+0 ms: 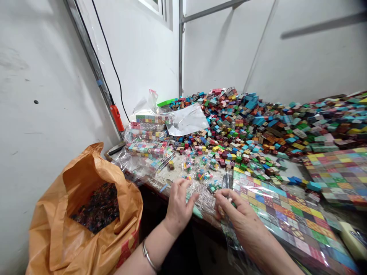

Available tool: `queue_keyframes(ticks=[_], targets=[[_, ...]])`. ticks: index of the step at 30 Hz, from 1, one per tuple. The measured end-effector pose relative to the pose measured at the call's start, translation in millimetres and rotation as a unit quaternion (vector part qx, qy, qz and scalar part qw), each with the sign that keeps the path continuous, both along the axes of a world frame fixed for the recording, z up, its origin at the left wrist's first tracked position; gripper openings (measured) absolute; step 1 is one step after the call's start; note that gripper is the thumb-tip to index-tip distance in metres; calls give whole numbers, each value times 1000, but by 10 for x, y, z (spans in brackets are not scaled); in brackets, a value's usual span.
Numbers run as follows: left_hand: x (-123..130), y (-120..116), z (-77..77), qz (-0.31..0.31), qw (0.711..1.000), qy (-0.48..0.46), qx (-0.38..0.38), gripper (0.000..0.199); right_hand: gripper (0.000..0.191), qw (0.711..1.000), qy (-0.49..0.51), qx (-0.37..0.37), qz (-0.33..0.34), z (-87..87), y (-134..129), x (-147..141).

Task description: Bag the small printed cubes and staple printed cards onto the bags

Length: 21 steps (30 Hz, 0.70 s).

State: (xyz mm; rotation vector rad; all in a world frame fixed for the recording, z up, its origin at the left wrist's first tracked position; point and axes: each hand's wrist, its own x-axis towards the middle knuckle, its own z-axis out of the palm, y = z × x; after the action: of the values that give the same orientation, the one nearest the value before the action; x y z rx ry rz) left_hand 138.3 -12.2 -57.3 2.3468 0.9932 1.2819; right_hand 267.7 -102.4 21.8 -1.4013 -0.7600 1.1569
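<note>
At the table's front edge, my left hand (179, 204) is open, with its thumb apart from the fingers and nothing visible in it. Its fingertips are close to small clear packets of colourful pieces (203, 174). My right hand (236, 210) is closed, pinching a clear plastic bag (229, 233) that hangs below the table edge. Small pieces show by its fingers, but their kind is hard to make out. Just beyond the right fingers is a green-and-dark packet (213, 188). Crumpled clear film (205, 200) covers the table edge between both hands.
A big heap of colourful small blocks (243, 126) spreads along the wall. Wrapped block sheets (289, 214) lie at right, with wrapped block packs (147, 148) at left. An orange bag (54, 214) holding dark pieces (100, 208) stands left. An orange-handled tool (117, 117) hangs from a cable.
</note>
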Motion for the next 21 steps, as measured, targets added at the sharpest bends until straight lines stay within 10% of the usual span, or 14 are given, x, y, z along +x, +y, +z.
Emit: queue_keyframes(ticks=[5, 21], targets=[[111, 386, -88, 80, 981, 173, -33, 31, 32, 996, -76, -13, 53, -103, -88, -5], [114, 441, -145, 94, 988, 110, -47, 6, 17, 985, -152, -39, 72, -83, -217, -5]])
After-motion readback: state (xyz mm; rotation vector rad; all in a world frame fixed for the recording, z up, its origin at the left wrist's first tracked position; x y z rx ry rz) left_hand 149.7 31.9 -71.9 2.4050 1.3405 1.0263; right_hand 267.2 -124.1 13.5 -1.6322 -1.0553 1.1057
